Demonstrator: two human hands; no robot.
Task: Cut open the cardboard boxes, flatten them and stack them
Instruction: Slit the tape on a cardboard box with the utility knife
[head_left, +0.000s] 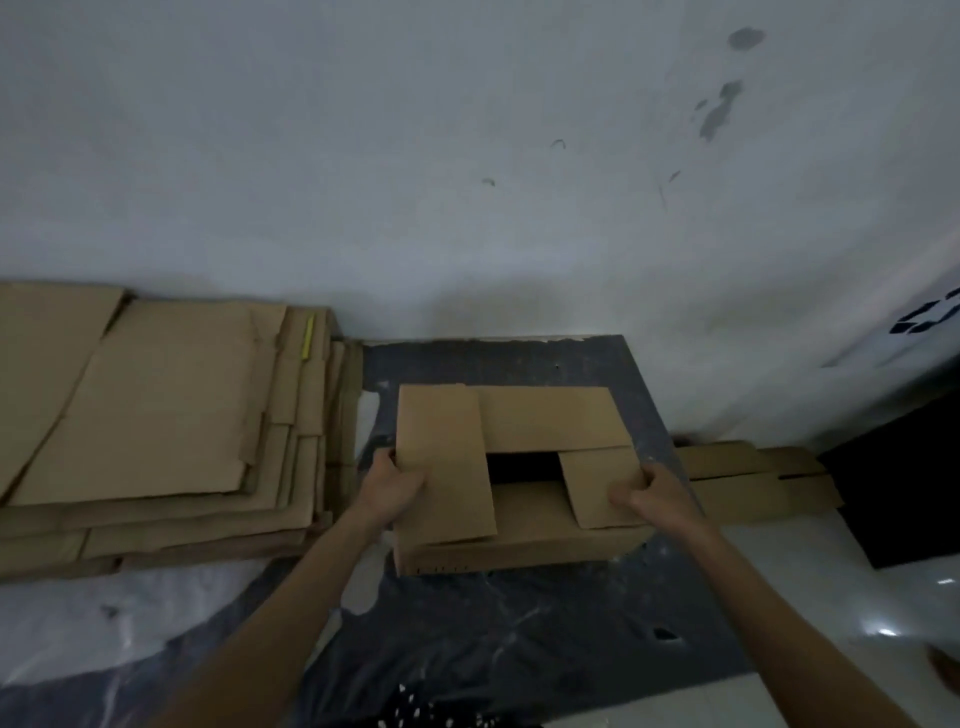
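Head: box (519, 540) upright, long axis left-right, flaps ajar.

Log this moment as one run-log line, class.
left hand: grips left flap of brown cardboard box | right hand: grips right flap | box: not flattened | flattened brown cardboard stack: at left

Cropped at left edge, stack of flattened brown cardboard sheets (156, 415). Lost in shadow, interior of open brown cardboard box (519, 553); small dark print (441, 569) on its front unreadable. Fingers of left hand (389, 491) hidden under box flap (441, 462).
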